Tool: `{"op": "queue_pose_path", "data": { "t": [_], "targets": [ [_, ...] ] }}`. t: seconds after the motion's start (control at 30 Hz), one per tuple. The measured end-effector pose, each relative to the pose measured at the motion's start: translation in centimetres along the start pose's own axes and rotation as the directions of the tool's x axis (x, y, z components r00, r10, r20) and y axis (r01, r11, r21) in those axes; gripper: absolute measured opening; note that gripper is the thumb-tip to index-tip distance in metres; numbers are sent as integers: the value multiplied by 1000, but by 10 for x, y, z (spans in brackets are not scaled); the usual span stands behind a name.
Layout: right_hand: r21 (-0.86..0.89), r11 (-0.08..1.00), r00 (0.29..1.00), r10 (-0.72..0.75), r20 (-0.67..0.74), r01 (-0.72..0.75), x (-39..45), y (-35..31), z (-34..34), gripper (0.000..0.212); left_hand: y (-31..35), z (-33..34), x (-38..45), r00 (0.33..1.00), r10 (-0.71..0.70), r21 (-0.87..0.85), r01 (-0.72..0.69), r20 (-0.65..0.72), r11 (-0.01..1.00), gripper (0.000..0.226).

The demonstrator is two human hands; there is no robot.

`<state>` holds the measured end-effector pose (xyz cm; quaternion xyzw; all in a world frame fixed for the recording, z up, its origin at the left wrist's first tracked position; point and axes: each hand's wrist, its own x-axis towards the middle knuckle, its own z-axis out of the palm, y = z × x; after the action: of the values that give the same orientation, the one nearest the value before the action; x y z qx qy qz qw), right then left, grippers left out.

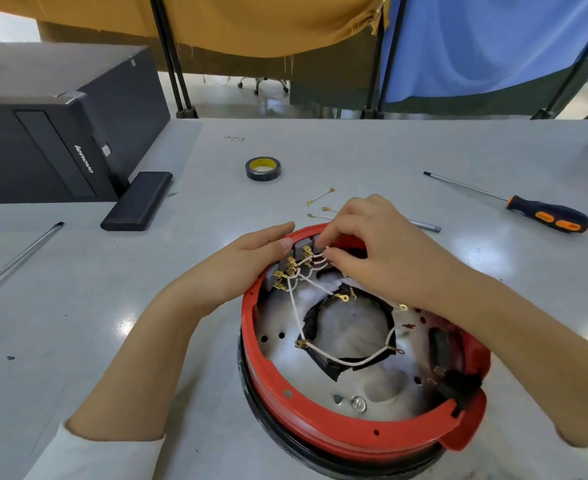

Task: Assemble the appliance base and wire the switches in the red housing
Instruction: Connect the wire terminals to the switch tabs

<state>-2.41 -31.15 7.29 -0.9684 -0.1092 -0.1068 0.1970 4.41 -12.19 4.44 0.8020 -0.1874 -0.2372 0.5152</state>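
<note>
The round red plastic housing (354, 434) sits lower centre. The left hand (247, 261) lies flat-fingered against its far rim; the right hand (372, 244) pinches a white wire (316, 263) at the grey switches (301, 249). Wiring seems underway; seating the brass terminal likely comes next.

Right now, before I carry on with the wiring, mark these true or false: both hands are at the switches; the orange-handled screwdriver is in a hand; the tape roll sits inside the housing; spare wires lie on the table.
1. Both hands are at the grey switch block on the far rim of the round red plastic housing. True: left hand, right hand.
2. The orange-and-black-handled screwdriver is held. False: it lies on the grey table, to the right.
3. The black roll of tape sits inside the housing. False: it lies on the table beyond it.
4. Short white spare wires lie on the table. True.
</note>
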Motion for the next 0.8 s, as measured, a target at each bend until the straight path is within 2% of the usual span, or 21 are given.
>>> {"op": "queue_pose_path", "data": {
  "t": [0.27,0.5,0.7,0.8],
  "targets": [
    [-110,987,993,113,-43,-117,-27,20,-21,39,0,-5,-8,996,-41,-5,41,-80,999,41],
    [-92,976,979,190,-73,-196,-27,24,-16,46,-5,-9,-21,983,-70,4,72,-170,997,40],
    [-114,987,994,111,-10,-111,-24,28,-9,41,0,-15,-28,984,-18,107,38,-177,994,43],
    [-113,994,999,-5,32,9,-28,26,-18,25,5,-11,-23,978,72,197,-33,-197,980,46]
  ]
}}
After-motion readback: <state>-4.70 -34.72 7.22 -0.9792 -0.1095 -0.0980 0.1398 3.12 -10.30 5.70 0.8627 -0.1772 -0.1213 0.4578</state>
